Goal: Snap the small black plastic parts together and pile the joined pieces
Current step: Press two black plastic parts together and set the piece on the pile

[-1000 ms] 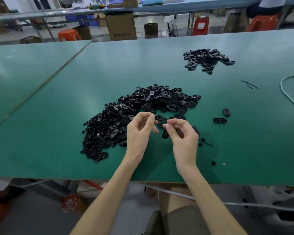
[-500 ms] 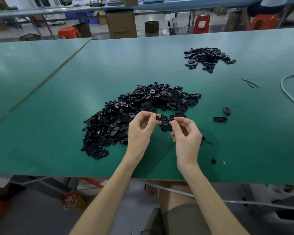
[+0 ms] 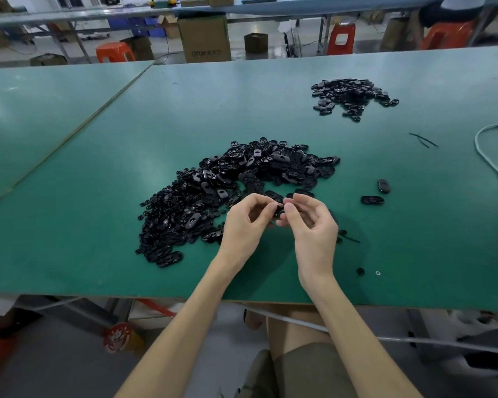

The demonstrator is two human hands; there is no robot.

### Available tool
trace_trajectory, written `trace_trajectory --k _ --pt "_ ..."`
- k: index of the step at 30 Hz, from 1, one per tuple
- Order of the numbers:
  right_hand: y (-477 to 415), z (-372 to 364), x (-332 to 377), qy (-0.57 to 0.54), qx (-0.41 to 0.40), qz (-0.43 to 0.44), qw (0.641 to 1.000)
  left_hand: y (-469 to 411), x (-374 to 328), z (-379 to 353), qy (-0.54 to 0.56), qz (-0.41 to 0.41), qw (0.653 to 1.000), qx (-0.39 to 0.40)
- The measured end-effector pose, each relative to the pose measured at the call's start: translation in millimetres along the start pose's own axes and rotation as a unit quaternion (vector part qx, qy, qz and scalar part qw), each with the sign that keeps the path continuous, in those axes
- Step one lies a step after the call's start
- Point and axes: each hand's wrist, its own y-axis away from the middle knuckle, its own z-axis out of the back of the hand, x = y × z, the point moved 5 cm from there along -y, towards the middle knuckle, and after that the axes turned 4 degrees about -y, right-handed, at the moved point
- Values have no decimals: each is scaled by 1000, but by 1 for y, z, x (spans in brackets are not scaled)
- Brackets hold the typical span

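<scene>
Surface (image 3: 84,225): green, running from the near edge in front of me to the far edge; a seam crosses its left side slantwise.
Heap (image 3: 227,191): the big spread of loose black parts, in the middle of the surface and reaching towards the left; its near edge lies just under my hands.
Pile (image 3: 351,96): a smaller cluster of black pieces towards the far right corner, well apart from the heap.
Cable (image 3: 480,147): white, curving along the right edge.
Left hand (image 3: 243,225): raised over the near side of the heap, fingers curled, thumb and forefinger tips pinching the left end of the part.
Right hand (image 3: 314,228): just beside my left, fingertips meeting it; thumb and forefinger pinch the right end of the same part, the other fingers loosely curled behind.
Strips (image 3: 421,139): two thin dark slivers, crossed, near the cable.
Loose pieces: one rounded (image 3: 383,185) and one flat oval (image 3: 372,199), near each other to the right of the heap.
Part (image 3: 279,211): small and black, held between both hands above the surface, mostly hidden by my fingertips; I cannot tell whether it is one piece or two snapped together.
Specks: a black disc (image 3: 360,271) and a white ring (image 3: 377,272), side by side close to the near edge, right of my right wrist.
</scene>
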Motion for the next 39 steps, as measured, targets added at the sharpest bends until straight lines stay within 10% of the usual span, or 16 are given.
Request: trace_trajectory --k 39 --pt "0 -6 1 20 66 -3 998 2 -3 8 14 29 999 -40"
